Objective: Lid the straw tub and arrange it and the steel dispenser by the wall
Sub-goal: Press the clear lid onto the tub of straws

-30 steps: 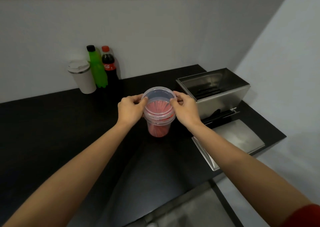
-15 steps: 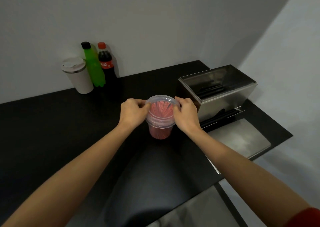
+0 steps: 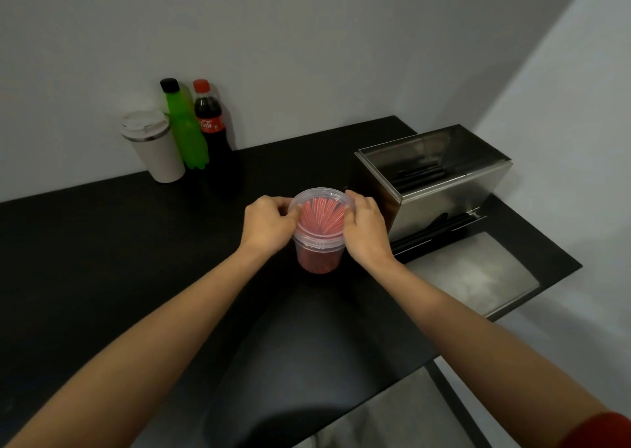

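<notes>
A clear plastic tub [image 3: 319,258] full of red straws stands upright on the black counter [image 3: 102,259], near its middle. A clear round lid [image 3: 321,205] lies on the tub's rim. My left hand [image 3: 268,224] presses the lid's left edge and my right hand [image 3: 367,227] presses its right edge. The steel dispenser [image 3: 433,181] stands just right of the tub, open on top, with black straws in its lower slot. Its flat steel lid [image 3: 474,271] lies on the counter in front of it.
By the back wall at the left stand a white tumbler [image 3: 153,147], a green bottle [image 3: 182,123] and a cola bottle [image 3: 213,123]. A side wall rises right of the dispenser. The counter's front edge runs diagonally at lower right.
The lid has come down from above the tub onto its rim, with both hands staying at its edges. The view has shifted slightly.
</notes>
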A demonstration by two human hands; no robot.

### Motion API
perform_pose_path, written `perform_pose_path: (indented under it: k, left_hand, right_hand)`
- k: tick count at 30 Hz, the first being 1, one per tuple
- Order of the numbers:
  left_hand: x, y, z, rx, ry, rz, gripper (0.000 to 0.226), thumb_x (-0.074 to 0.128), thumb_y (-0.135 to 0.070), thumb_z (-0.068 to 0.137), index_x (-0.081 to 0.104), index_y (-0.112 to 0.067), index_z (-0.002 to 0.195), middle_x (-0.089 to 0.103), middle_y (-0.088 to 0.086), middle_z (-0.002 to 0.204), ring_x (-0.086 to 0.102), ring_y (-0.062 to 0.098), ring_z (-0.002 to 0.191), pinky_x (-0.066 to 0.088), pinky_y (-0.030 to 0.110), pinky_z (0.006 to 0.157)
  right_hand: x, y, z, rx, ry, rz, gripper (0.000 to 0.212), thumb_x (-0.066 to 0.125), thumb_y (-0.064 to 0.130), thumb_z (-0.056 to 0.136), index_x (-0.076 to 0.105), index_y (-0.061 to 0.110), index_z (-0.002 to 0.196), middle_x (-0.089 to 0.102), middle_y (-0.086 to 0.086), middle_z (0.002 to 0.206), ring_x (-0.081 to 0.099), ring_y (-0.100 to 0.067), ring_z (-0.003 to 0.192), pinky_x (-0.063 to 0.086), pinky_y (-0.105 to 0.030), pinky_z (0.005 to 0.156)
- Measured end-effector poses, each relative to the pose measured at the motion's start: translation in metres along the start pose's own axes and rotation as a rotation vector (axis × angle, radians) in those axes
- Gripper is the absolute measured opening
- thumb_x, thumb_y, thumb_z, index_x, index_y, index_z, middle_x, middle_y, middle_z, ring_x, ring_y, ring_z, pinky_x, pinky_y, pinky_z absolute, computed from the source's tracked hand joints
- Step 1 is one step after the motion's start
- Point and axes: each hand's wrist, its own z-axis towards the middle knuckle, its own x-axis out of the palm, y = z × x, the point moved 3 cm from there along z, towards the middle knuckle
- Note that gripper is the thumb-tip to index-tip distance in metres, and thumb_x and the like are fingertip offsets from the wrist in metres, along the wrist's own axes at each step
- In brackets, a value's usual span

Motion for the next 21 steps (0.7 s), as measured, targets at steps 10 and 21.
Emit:
perform_pose_path:
  k: [10,21]
  left_hand:
    - [0.009,0.007,-0.005,0.103,-0.084,0.094,0.034,0.046,-0.025,0.098,0.059,-0.01,0.125,0.057,0.012,0.118,0.05,0.004,0.091,0.04,0.019,0.08]
    - [0.006,0.0,0.016,-0.065,0.128,-0.023,0.033,0.05,-0.023,0.095,0.058,-0.012,0.125,0.06,-0.006,0.088,0.058,0.002,0.07,0.044,0.014,0.056]
  right_hand:
    - [0.007,-0.002,-0.002,-0.064,-0.069,-0.042,0.042,0.034,0.016,0.099,0.037,0.011,0.14,0.044,-0.009,0.132,0.049,-0.021,0.118,0.043,-0.03,0.097]
    - [0.0,-0.001,0.009,-0.004,0.069,-0.042,0.042,0.035,0.012,0.098,0.035,0.011,0.14,0.042,-0.011,0.14,0.044,-0.022,0.128,0.039,-0.033,0.104]
